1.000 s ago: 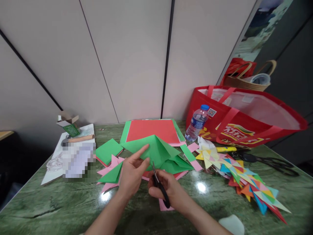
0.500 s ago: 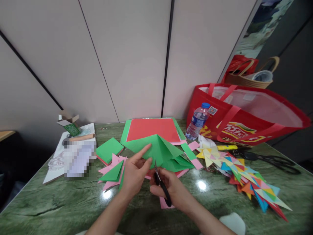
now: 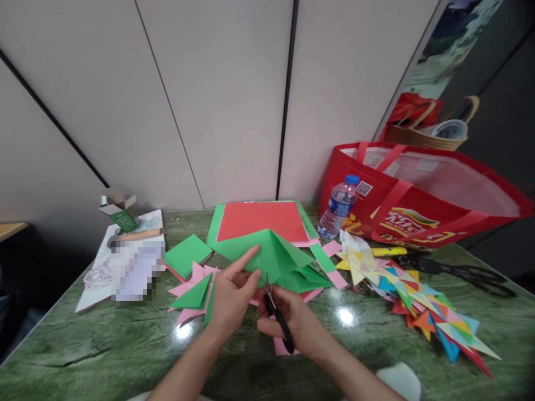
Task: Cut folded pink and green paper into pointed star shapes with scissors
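Observation:
My left hand (image 3: pixel 234 287) grips a folded sheet of green paper (image 3: pixel 271 253) at its lower left, index finger stretched along the surface and thumb on the near edge. Black-handled scissors (image 3: pixel 281 320) sit in my right hand (image 3: pixel 290 317), fingers wrapped round the handles. The blades point away from me, their tips at the near edge of the green paper; whether they cut into it I cannot tell. Pink paper (image 3: pixel 285 345) shows beneath my right hand. Left of my left hand lie folded green and pink paper pieces (image 3: pixel 194 295).
Red sheets (image 3: pixel 263 221) and a green stack (image 3: pixel 188 256) lie behind. A water bottle (image 3: pixel 339 206), a red bag (image 3: pixel 418 206), larger black scissors (image 3: pixel 468 275) and a colourful folded-paper chain (image 3: pixel 430 303) stand or lie right. An opened green box (image 3: pixel 123 214) is at left.
Hardly anything differs. Both hands, the scissors and the green paper keep almost the same position; the whole view has shifted very slightly.

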### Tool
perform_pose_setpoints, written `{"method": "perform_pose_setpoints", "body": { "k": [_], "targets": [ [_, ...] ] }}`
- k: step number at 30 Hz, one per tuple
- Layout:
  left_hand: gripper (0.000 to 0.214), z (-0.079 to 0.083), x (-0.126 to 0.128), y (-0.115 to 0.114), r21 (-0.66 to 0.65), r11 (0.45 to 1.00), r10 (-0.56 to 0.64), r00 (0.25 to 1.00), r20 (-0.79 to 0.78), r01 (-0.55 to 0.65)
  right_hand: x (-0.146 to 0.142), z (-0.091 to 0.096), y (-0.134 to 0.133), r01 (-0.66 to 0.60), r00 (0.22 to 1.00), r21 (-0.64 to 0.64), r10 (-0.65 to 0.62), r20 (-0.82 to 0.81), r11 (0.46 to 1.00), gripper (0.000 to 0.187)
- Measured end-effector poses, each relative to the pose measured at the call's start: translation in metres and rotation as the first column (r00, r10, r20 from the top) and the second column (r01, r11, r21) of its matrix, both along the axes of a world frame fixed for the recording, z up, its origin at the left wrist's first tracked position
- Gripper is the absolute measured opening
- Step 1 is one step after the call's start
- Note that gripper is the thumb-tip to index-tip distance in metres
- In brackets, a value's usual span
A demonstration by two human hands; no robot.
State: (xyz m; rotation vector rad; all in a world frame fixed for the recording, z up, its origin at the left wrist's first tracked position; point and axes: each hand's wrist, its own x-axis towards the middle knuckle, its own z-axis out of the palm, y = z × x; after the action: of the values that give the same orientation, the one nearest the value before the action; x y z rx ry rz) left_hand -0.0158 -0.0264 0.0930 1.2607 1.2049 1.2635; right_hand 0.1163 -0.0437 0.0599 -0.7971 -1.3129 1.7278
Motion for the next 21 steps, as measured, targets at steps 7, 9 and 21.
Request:
{"method": "perform_pose_setpoints", "body": {
  "k": [7,9,21],
  "targets": [
    [0.057,0.0017,0.0011,-0.0008,0.009,1.000,0.017,1.000,-0.012,-0.017,-0.0005,-0.0027,-0.0006,0.011,1.000,0.004,-0.011,0.002,1.000,0.039],
    [0.057,0.0021,0.0012,-0.0010,0.013,1.000,0.021,1.000,-0.021,-0.020,-0.0007,-0.0031,-0.0009,0.019,1.000,0.003,-0.019,0.008,1.000,0.038],
    [0.052,0.0015,0.0010,-0.0016,0.040,0.999,0.036,0.998,-0.045,-0.034,-0.0033,-0.0004,-0.0017,0.053,0.998,-0.016,-0.052,0.024,0.998,0.041]
  ]
}}
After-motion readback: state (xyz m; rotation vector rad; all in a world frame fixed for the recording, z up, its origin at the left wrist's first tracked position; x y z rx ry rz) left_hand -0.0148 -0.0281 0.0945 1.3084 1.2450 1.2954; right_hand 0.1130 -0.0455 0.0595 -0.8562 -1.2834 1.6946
